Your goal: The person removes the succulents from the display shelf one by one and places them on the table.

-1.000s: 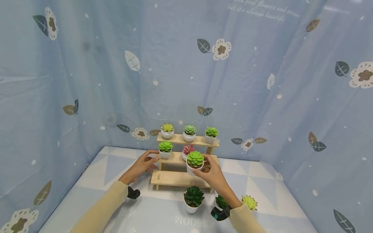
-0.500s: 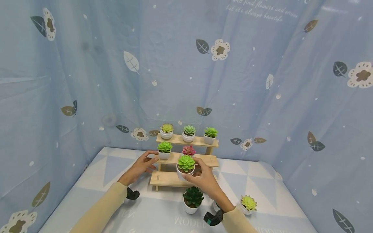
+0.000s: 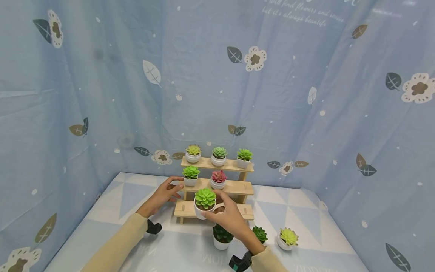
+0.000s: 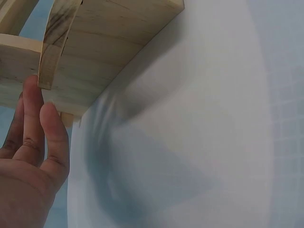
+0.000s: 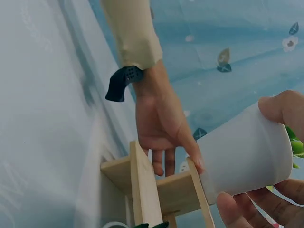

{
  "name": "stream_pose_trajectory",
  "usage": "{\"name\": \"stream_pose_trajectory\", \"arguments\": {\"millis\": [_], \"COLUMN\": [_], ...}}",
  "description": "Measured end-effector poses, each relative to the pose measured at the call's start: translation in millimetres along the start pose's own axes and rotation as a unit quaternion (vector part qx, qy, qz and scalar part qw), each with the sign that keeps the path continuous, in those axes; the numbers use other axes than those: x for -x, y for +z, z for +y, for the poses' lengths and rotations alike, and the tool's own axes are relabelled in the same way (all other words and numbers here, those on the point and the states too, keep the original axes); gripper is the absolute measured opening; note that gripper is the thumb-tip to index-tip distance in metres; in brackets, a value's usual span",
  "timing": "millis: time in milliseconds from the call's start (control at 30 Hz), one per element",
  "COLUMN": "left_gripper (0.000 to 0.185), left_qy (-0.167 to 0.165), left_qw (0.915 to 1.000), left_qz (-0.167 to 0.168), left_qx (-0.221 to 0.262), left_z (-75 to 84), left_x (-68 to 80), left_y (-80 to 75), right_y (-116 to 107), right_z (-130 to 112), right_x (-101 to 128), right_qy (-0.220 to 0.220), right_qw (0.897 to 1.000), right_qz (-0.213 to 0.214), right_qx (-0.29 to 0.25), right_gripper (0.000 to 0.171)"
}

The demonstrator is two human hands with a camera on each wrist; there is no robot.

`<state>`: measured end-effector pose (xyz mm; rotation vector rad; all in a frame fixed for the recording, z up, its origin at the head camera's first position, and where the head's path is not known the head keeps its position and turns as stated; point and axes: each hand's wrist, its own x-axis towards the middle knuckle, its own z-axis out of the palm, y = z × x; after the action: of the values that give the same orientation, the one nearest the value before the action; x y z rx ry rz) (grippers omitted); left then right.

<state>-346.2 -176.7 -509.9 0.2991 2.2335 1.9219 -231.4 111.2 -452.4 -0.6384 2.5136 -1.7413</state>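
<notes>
A three-tier wooden plant stand (image 3: 234,187) carries five potted succulents; three more pots (image 3: 259,234) sit on the table before it. The left hand (image 3: 165,193), fingers straight, steadies the stand's left side. The right hand (image 3: 227,215) grips a light-green succulent pot (image 3: 205,203), now lower and further left, over the bottom tier.

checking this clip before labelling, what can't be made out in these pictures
- Head view: the dark green plant's pot is partly hidden behind the right hand.
- Left wrist view: the left hand is cut off by the frame edge.
- Right wrist view: the held white pot has its plant cut off at the edge.
</notes>
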Motion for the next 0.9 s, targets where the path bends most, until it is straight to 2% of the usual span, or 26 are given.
{"name": "stream_pose_trajectory", "arguments": {"millis": [267,567,900], "left_gripper": [0.058,0.054,0.055], "left_qy": [0.006,-0.002,-0.004], "left_qw": [1.0,1.0,0.9999], "left_qz": [-0.005,0.001,0.001], "left_qx": [-0.001,-0.004,-0.012], "left_z": [-0.8,-3.9,-4.2], "left_x": [1.3,-2.3,-3.0], "left_y": [0.3,1.0,-0.2], "right_y": [11,23,36], "right_z": [0,2,1], "right_x": [3,7,8], "right_qy": [-0.012,0.012,-0.007], "right_qw": [1.0,0.999,0.999], "right_qz": [-0.025,-0.035,-0.041], "right_qx": [-0.004,-0.009,-0.024], "right_gripper": [0.065,0.069,0.067]}}
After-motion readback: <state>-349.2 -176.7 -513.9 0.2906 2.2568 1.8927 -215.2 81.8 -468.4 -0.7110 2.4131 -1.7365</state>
